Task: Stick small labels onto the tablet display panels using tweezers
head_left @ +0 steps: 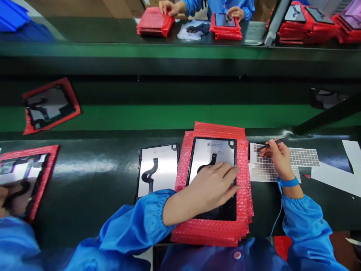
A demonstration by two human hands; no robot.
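My left hand reaches across a display panel with a black frame and a dark ribbon cable. Its fingers are stretched toward the panel's right edge, and it hides the middle. Under the panel lies a stack of red bubble-wrap bags. A second display panel rests flat just to the left. My right hand, wearing a blue wrist strap, pinches thin black tweezers. Their tip is over a white sheet of small grey grid labels.
White paper lies at the right. At left, a co-worker's hand is by another panel on red wrap. A red-wrapped panel lies beyond. Across the bench, another person's hands handle red bags. A dark bar slants at right.
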